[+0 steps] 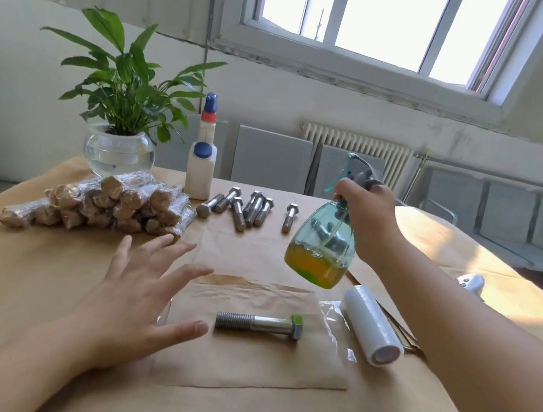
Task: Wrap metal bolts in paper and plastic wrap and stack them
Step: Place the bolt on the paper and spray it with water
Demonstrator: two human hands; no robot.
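One metal bolt (259, 323) lies on a sheet of brown paper (243, 357) over plastic wrap, in front of me. My right hand (364, 211) grips the neck of a teal spray bottle (321, 250) with yellow liquid, lifted above the paper's far right corner. My left hand (144, 296) hovers with fingers spread just left of the bolt, holding nothing. Several bare bolts (246, 206) lie at the back of the table. A pile of wrapped bolts (108, 201) sits at the back left. A roll of plastic wrap (373, 324) lies right of the paper.
A potted plant in a glass bowl (118, 151) and a white glue bottle (200, 169) stand behind the pile. A white object (470, 282) lies at the right edge. Brown paper covers the table (12, 275). Chairs and a radiator are beyond.
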